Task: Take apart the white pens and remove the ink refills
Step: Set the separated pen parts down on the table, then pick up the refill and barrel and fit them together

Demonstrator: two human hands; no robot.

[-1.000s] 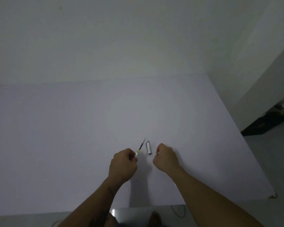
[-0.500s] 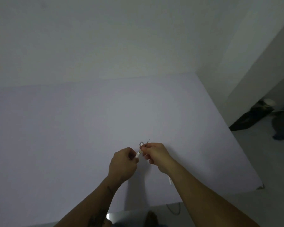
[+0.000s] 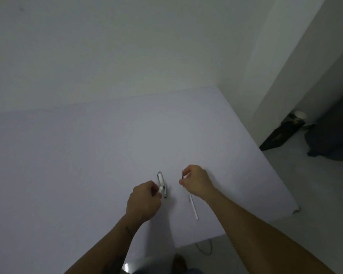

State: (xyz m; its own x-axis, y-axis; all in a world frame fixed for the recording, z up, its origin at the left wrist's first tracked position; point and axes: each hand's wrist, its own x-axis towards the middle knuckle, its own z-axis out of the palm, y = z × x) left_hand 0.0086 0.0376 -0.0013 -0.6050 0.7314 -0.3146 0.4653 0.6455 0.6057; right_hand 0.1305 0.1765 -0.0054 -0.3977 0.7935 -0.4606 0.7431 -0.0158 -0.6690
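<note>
On the white table [image 3: 87, 155], hands have parted: left hand [image 3: 144, 201] grips the pen barrel [image 3: 160, 190], right hand [image 3: 196, 179] pinches the ink refill [image 3: 192, 204], far from edges.

Dim, flat indoor light, soft shadows beneath the hands, grainy softness, wide-angle bending at edges

I see a pale lilac flat tabletop [image 3: 87, 155] against a plain white wall [image 3: 127, 46], with a dark boxy object [image 3: 281, 133] on the pale floor [image 3: 315, 184] at right.
</note>
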